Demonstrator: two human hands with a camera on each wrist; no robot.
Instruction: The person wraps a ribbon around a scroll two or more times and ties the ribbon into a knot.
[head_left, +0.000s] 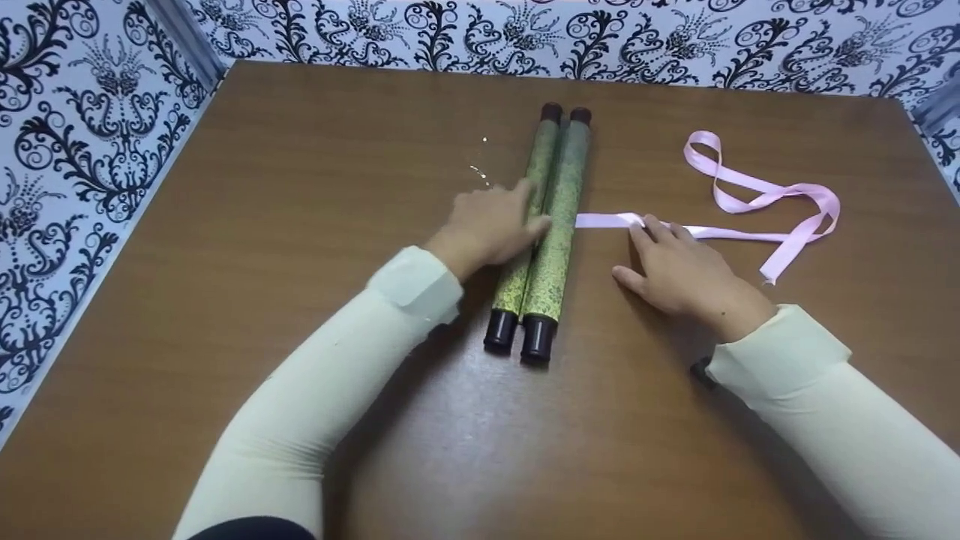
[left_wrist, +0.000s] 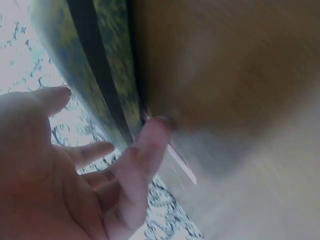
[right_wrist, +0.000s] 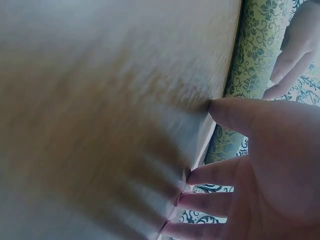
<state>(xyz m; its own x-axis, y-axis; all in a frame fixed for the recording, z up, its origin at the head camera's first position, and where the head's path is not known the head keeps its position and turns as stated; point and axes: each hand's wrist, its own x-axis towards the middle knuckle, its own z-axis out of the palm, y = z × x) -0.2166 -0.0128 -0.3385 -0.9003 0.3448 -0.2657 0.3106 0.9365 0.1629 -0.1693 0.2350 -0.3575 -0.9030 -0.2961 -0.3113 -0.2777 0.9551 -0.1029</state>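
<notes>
Two tubes in yellow-green patterned covering lie side by side: a left tube and a right tube, both with black end caps. A pink satin ribbon runs from beneath them to the right and ends in loose loops. My left hand is at the left tube, its thumb reaching over towards the right one. In the left wrist view its fingers look loose, and one fingertip is down by the tube near a strip of ribbon. My right hand rests its straight fingertips on the ribbon right of the tubes.
The brown wooden table carries everything. Small shiny gold flecks lie left of the tubes. A small dark object shows under my right cuff. Black-and-white patterned covering borders the table at the back and left.
</notes>
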